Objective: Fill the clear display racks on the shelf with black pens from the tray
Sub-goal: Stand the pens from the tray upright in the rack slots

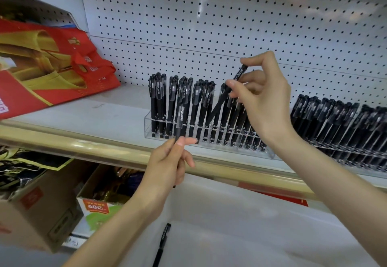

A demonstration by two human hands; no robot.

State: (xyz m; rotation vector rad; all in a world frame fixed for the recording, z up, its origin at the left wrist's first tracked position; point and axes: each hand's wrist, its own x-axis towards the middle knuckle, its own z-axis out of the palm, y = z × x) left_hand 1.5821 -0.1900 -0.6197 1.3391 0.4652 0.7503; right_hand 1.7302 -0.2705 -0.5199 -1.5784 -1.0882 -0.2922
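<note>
Evidently light, stiff and smooth, each pen suits a fingertip pinch on its barrel. The left hand (169, 166) grips an upright pen (180, 118) by its lower barrel, just before the clear rack (148, 128). To its right, the right hand (266, 103) pinches a tilted pen (217, 107) near the top, its tip down in the rack; a spare pen (164, 239) lies on the tray (240, 235) below both hands.

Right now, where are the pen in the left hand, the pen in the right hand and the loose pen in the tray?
left-hand pen (181, 118), head view, printed part of the barrel.
right-hand pen (217, 105), head view, lower half of the barrel.
loose pen (162, 243), head view, middle of the barrel.
</note>
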